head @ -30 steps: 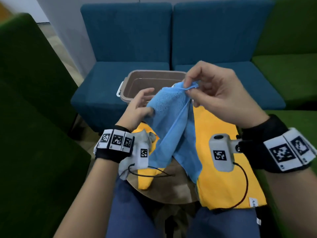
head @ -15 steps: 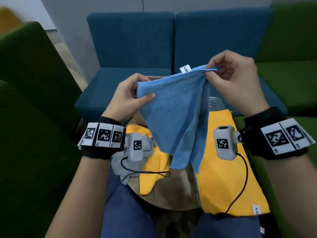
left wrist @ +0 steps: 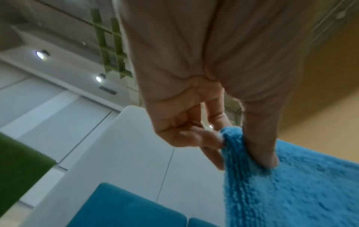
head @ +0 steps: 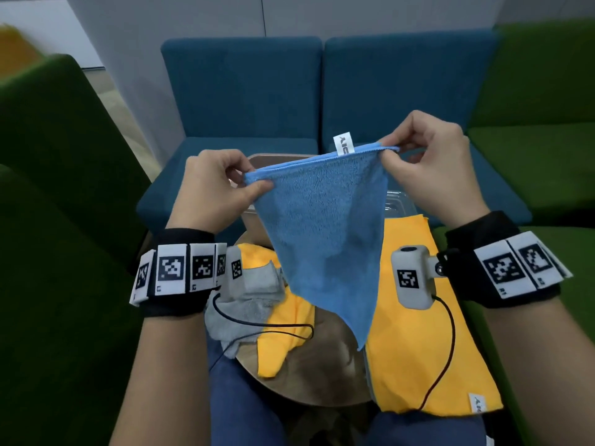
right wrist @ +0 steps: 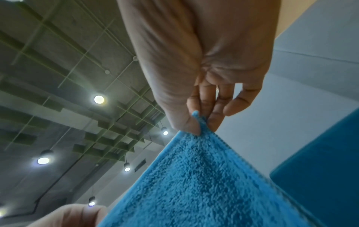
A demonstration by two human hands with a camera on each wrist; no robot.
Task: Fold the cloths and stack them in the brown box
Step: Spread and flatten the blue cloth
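Observation:
A blue cloth (head: 325,233) hangs in the air in front of me, stretched along its top edge and tapering to a point below. My left hand (head: 248,185) pinches its left corner between thumb and fingers, which shows up close in the left wrist view (left wrist: 231,147). My right hand (head: 391,152) pinches the right corner by a white label, seen again in the right wrist view (right wrist: 200,124). The brown box (head: 277,157) stands behind the cloth on the blue sofa, mostly hidden. A flat yellow cloth (head: 418,349), a crumpled yellow cloth (head: 289,320) and a grey cloth (head: 248,297) lie below.
The cloths lie on a small round wooden table (head: 309,378) above my knees. A clear plastic lid (head: 397,204) sits beside the box. Blue sofa seats (head: 244,91) stand ahead, green sofas (head: 48,220) on both sides.
Both hands have lifted the blue cloth and moved apart, pulling its bunched top edge out straight. The left hand went from loosely holding the cloth's side to pinching its corner.

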